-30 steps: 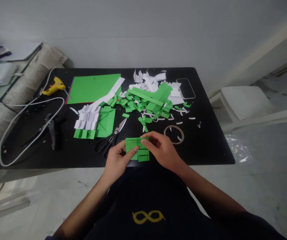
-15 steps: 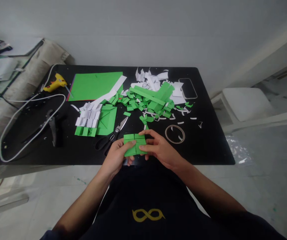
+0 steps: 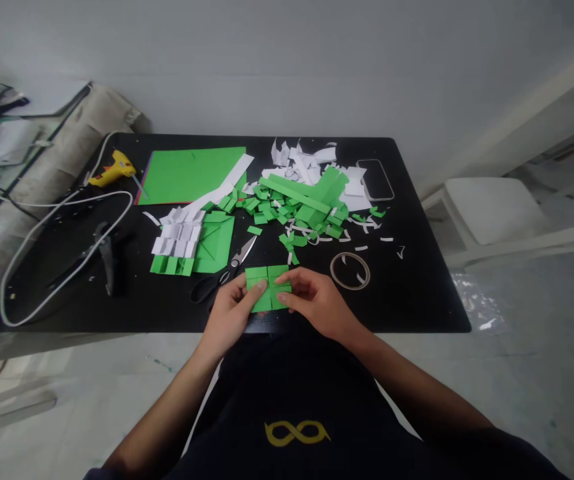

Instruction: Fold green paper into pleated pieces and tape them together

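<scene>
Near the table's front edge I hold a small green folded paper piece [image 3: 269,300], creased and slit into squares. My left hand [image 3: 230,308] pinches its left side, thumb on top and fingers underneath. At its right side is my right hand [image 3: 319,300], thumb and forefinger on the upper face; its other fingers are curled and partly hidden. Black-handled scissors [image 3: 227,272] lie partly behind my left hand, blades pointing away. To the left rests a woven-looking white and green paper strip piece [image 3: 179,233] on a green folded sheet [image 3: 221,240].
A pile of green and white paper scraps [image 3: 311,193] covers the back middle. Green sheets [image 3: 191,173], a yellow glue gun [image 3: 115,170], its white cord [image 3: 47,227], and black pliers-like tool [image 3: 107,257] are left. A tape roll [image 3: 350,271] and phone-shaped object [image 3: 379,180] lie right.
My right forefinger has moved from the paper's far edge onto its upper face. Fingers that showed below the paper are now hidden. The camera view has shifted slightly.
</scene>
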Tool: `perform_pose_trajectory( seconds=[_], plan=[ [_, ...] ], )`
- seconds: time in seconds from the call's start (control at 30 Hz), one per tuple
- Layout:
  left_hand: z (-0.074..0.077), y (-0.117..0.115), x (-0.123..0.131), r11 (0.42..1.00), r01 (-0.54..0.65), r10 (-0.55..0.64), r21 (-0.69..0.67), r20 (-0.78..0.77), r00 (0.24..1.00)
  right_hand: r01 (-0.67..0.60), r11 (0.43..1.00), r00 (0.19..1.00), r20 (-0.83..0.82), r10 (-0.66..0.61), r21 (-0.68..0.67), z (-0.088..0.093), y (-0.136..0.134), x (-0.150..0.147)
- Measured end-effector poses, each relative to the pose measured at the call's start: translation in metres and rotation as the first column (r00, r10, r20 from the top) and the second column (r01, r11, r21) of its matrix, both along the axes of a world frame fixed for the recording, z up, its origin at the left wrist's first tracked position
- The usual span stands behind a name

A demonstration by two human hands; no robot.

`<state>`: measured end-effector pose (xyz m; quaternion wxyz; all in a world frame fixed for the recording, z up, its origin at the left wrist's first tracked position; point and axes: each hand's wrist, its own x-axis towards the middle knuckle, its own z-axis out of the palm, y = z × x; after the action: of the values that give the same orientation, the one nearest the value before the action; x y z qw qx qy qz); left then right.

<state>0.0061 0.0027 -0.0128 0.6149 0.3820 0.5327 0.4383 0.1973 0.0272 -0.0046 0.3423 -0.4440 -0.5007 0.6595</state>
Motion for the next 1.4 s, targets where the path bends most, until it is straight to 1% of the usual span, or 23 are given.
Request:
perform_pose_trajectory(
  seconds=[0.1,0.17,0.4,0.5,0.57,0.63,0.73,0.83,0.87,0.93,0.97,1.0,1.03,1.07,1.13,1.2,1.23,1.3,1.4],
  plan=[
    [0.001,0.0,-0.003,0.998,-0.02,0.02,0.057,-0.003,1.0,0.014,0.998,1.0,0.015,-0.015,0.057,0.002,0.002,0.0],
    [0.002,0.0,-0.004,0.996,-0.036,0.036,0.082,-0.004,0.999,0.019,0.997,0.999,0.027,-0.021,0.069,0.003,0.003,-0.001],
    [0.0,-0.002,-0.006,0.989,-0.1,0.103,0.108,-0.019,0.995,0.011,0.997,0.995,0.095,-0.017,0.071,0.002,0.004,-0.004],
    [-0.002,-0.003,-0.006,0.988,-0.104,0.11,0.111,-0.041,0.993,0.0,0.997,0.993,0.121,-0.01,0.083,0.002,0.003,-0.002],
    [-0.003,-0.001,-0.007,0.987,-0.094,0.106,0.131,-0.083,0.991,-0.044,0.996,0.988,0.149,0.031,0.084,0.005,0.002,0.001],
    [-0.002,0.003,-0.009,0.984,-0.066,0.09,0.164,-0.142,0.986,-0.123,0.99,0.98,0.168,0.111,0.062,0.009,0.001,0.006],
    [-0.002,0.011,-0.012,0.979,0.008,0.041,0.202,-0.241,0.97,-0.224,0.974,0.959,0.182,0.217,0.016,0.017,0.0,0.017],
    [-0.002,0.018,-0.012,0.96,0.11,-0.014,0.258,-0.347,0.938,-0.307,0.951,0.918,0.276,0.285,0.039,0.022,0.003,0.035],
    [-0.002,0.02,-0.012,0.947,0.168,-0.05,0.273,-0.393,0.918,-0.289,0.954,0.907,0.339,0.248,0.075,0.023,0.005,0.043],
    [-0.002,0.023,-0.009,0.914,0.298,-0.135,0.275,-0.486,0.864,-0.191,0.959,0.883,0.464,0.075,0.207,0.022,0.012,0.061],
    [-0.002,0.024,-0.007,0.898,0.352,-0.172,0.265,-0.525,0.834,-0.159,0.944,0.844,0.536,-0.023,0.29,0.02,0.015,0.07],
    [-0.002,0.025,-0.005,0.885,0.389,-0.194,0.257,-0.555,0.809,-0.15,0.916,0.79,0.602,-0.115,0.372,0.017,0.018,0.079],
    [-0.002,0.026,-0.002,0.876,0.408,-0.201,0.256,-0.575,0.793,-0.171,0.892,0.733,0.659,-0.168,0.418,0.014,0.021,0.087],
    [-0.002,0.027,0.0,0.872,0.413,-0.196,0.262,-0.586,0.786,-0.202,0.881,0.674,0.713,-0.192,0.428,0.01,0.023,0.095],
    [-0.001,0.029,0.004,0.871,0.408,-0.186,0.274,-0.583,0.791,-0.261,0.883,0.57,0.801,-0.185,0.39,0.002,0.026,0.107],
    [0.003,0.029,0.004,0.877,0.402,-0.209,0.262,-0.546,0.811,-0.298,0.893,0.509,0.847,-0.151,0.339,-0.006,0.026,0.114],
    [0.006,0.028,0.003,0.878,0.409,-0.235,0.249,-0.519,0.821,-0.309,0.893,0.502,0.854,-0.14,0.328,-0.01,0.026,0.116],
    [0.013,0.027,0.001,0.869,0.436,-0.293,0.233,-0.467,0.834,-0.326,0.886,0.516,0.847,-0.125,0.329,-0.014,0.026,0.117],
    [0.018,0.028,-0.002,0.855,0.456,-0.312,0.248,-0.458,0.833,-0.33,0.879,0.542,0.832,-0.122,0.343,-0.014,0.027,0.115]
  ],
)
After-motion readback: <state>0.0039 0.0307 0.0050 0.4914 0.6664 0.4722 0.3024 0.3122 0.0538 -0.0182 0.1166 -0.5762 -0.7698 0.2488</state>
